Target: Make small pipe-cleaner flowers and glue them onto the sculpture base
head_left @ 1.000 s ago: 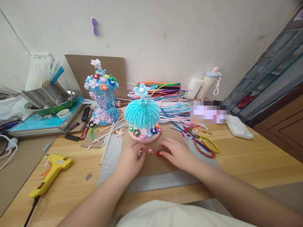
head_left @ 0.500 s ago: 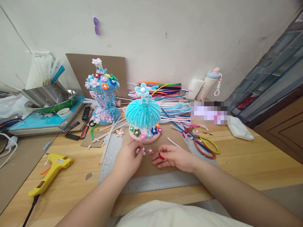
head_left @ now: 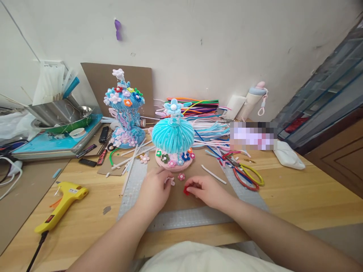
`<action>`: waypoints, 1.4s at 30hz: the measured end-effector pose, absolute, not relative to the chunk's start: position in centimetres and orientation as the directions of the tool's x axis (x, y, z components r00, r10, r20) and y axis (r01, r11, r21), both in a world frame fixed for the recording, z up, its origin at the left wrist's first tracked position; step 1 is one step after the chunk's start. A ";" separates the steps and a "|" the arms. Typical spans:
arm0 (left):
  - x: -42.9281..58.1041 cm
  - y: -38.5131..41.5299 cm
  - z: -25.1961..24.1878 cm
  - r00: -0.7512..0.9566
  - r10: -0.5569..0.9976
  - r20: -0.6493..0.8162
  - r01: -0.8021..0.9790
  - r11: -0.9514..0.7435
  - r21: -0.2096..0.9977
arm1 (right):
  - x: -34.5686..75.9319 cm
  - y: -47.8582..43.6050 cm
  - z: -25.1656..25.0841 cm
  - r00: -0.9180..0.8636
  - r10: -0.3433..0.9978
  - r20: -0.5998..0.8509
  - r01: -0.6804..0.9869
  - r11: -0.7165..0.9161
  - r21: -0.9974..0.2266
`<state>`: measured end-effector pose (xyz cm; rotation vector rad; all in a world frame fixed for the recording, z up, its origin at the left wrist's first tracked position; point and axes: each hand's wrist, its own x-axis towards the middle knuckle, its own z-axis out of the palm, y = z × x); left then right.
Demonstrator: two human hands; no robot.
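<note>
In the head view my right hand (head_left: 208, 191) pinches a small red fuzzy piece (head_left: 186, 189) between thumb and fingertips, low over the brown cardboard (head_left: 184, 202). My left hand (head_left: 155, 189) has its fingers curled at a pale pink fuzzy flower (head_left: 172, 181), partly hidden by them. Between the hands lies a darker pink flower (head_left: 181, 176) with a white centre. Just behind stands a turquoise pipe-cleaner model (head_left: 173, 136), topped by a blue flower, its round pink base (head_left: 170, 166) carrying several coloured flowers.
A second flowered blue model (head_left: 124, 109) stands behind left. A yellow glue gun (head_left: 62, 204) lies left, its cord running forward. To the right are red- and yellow-handled tools (head_left: 246, 175). Bundles of pipe cleaners (head_left: 210, 130) spread at the back. Under the cardboard is a grey cutting mat (head_left: 181, 221).
My right hand has turned over, from loosely open with the red piece on its fingers to a downward pinch. My left hand stays beside the pale flower. The view has shifted slightly.
</note>
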<state>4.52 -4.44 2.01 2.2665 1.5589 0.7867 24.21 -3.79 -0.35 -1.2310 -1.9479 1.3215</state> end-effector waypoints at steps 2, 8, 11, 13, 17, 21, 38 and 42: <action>4.1 -4.2 2.2 0.223 0.931 0.288 0.812 -0.341 0.474 | 24.2 -3.8 0.2 -0.457 0.888 0.061 0.464 0.296 -0.835; 2.5 -3.6 3.3 0.106 0.941 0.322 0.864 -0.248 0.439 | 28.4 -1.6 0.9 -0.148 0.943 0.298 0.769 0.299 -0.565; 2.2 -3.6 3.7 0.088 0.941 0.328 0.857 -0.239 0.457 | 30.3 -0.8 -0.4 -0.138 0.963 0.230 0.876 0.227 -0.426; 2.1 -3.6 3.8 0.094 0.946 0.309 0.842 -0.241 0.482 | 30.7 -0.7 -1.2 -0.207 0.965 0.161 0.901 0.252 -0.353; 2.6 -3.9 3.8 0.119 0.974 0.193 0.810 -0.208 0.549 | 30.3 -0.8 -1.4 -0.224 0.954 0.199 0.938 0.266 -0.221; 4.0 -4.7 3.1 0.200 0.976 0.088 0.753 -0.211 0.623 | 29.6 -1.5 0.2 -0.249 0.896 0.367 0.917 0.341 -0.209; 6.6 -6.6 2.9 0.340 0.938 0.065 0.624 -0.277 0.731 | 25.7 -5.6 2.2 -0.578 0.793 0.189 0.659 0.591 -0.464; 6.2 -6.3 3.3 0.259 0.963 0.072 0.634 -0.226 0.739 | 26.2 -4.2 0.7 -0.375 0.878 0.297 0.781 0.472 -0.409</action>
